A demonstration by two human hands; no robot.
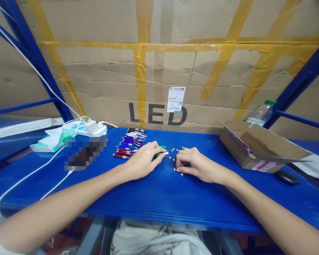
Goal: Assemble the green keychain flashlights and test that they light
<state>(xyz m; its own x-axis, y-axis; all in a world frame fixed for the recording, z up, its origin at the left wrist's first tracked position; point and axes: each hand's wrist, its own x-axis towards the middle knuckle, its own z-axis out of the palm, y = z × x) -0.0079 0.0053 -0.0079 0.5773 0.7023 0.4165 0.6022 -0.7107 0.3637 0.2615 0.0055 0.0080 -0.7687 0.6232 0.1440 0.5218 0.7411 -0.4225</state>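
My left hand is closed around a small green metal penlight, its silver end pointing right. Another green tube lies just behind it. Right of the penlight, several silver button cells are scattered on the blue table. My right hand rests among these cells with its fingers curled and pinched at the tabletop; what they hold, if anything, is hidden. A green and silver piece shows at its far side. Left of my hands lie several keychain penlights in a row, in red, blue, purple, silver and black, some with clips.
An open cardboard box stands at the right, beside a black mouse. At the left are a white power strip, a tissue pack, a blurred-out object and white cables. A large carton walls off the back.
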